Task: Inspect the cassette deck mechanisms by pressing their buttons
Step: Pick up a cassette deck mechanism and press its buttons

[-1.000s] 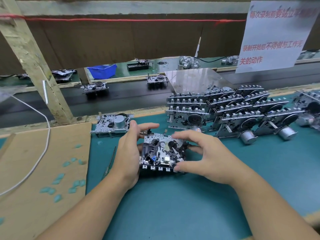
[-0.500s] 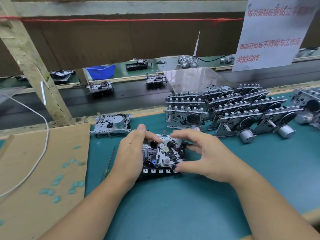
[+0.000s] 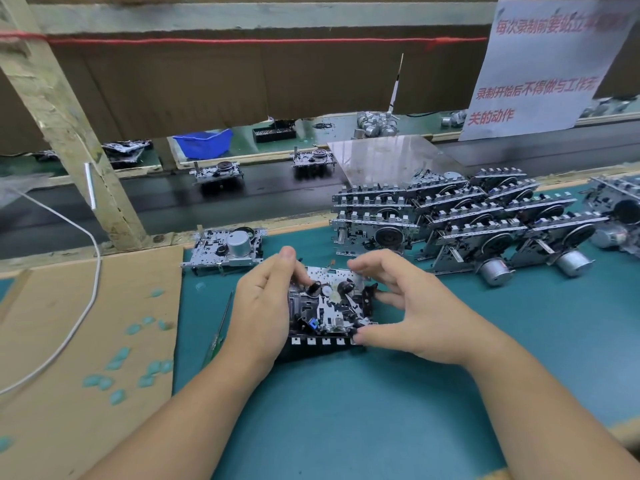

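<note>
Cassette deck mechanism [image 3: 329, 308]: metal chassis, black reels up, white buttons along near edge, on teal mat.

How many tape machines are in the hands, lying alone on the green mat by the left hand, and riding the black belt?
Held deck, between left hand and right hand: 1
Lone deck on the green mat: 1
Belt decks on the black belt: 2
Total: 4

Teal workbench mat [image 3: 381, 410], cassette mechanisms [image 3: 467, 223], cardboard [image 3: 69, 341]
</note>
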A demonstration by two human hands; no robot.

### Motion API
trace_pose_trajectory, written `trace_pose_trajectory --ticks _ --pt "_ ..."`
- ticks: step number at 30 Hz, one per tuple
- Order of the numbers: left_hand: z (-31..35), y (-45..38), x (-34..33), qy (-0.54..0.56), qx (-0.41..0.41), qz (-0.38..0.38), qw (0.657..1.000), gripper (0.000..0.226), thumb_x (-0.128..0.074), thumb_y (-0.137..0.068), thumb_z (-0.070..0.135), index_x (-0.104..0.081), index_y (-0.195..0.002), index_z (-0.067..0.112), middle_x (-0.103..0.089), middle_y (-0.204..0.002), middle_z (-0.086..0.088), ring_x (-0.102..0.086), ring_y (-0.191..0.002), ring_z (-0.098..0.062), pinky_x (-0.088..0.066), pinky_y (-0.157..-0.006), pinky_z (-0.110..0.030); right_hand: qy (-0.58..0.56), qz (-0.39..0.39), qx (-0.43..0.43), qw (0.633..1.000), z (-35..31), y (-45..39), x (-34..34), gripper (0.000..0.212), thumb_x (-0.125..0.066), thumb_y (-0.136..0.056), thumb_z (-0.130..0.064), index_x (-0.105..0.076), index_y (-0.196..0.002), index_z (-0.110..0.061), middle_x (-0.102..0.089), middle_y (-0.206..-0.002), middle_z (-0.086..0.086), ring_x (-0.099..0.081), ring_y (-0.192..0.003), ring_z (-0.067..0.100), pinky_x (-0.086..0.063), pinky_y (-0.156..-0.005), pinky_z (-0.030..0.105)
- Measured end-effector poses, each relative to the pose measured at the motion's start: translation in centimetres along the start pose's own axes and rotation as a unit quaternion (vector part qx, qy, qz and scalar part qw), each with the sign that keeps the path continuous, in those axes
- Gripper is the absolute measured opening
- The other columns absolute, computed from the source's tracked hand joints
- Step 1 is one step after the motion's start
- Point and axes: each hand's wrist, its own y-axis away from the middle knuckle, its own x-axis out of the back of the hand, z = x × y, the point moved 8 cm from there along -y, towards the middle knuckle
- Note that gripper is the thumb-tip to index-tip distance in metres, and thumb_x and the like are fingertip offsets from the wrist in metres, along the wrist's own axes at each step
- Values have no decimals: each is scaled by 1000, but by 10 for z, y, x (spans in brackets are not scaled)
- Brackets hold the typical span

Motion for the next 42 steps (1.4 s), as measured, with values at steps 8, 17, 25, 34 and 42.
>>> trace_pose_trajectory --ticks 8,17,25,34,42 --pt "-9 0 -2 48 43 16 998 20 -62 -84 37 -72 -92 22 -71 -87 16 -63 -87 -4 -47 -86 -25 130 -19 21 991 -19 6 -17 101 -84 -64 -51 -21 -143 -56 -26 -143 -39 -18 -142 -11 -21 -122 32" --pt "-12 3 -4 10 73 32 997 12 -59 -85 46 -67 -81 37 -70 -84 14 -61 -83 -13 -52 -86 -47 243 82 37 966 -39 -4 -40 122 -68 -49 -81 -11 -150 -47 -30 -139 -26 -23 -137 1 -17 -121 46" --pt "-6 7 -7 -15 50 37 998 10 -57 -87 44 -66 -87 38 -72 -88 13 -68 -85 -13 -56 -87 -50 260 78 17 962 -41 -6 -40 99 -63 -54 -81 -35 -139 -41 -38 -125 -25 -37 -127 2 -31 -112 53" --pt "-13 10 -6 76 111 49 990 11 -67 -91 29 -71 -80 29 -72 -86 2 -66 -82 -17 -54 -81 -47 255 78 52 963 -40 -6 -37 102 -73 -56 -76 -42 -143 -34 -46 -131 -15 -34 -134 10 -30 -116 36" --pt "-7 6 -5 125 107 15 986 25 -50 -99 53 -60 -86 34 -71 -119 -10 -68 -110 -33 -53 -92 -62 189 45 11 981 -10 -4 -22 119 -83 -60 -63 -8 -152 -49 -34 -146 -23 -25 -137 -5 -26 -108 17"
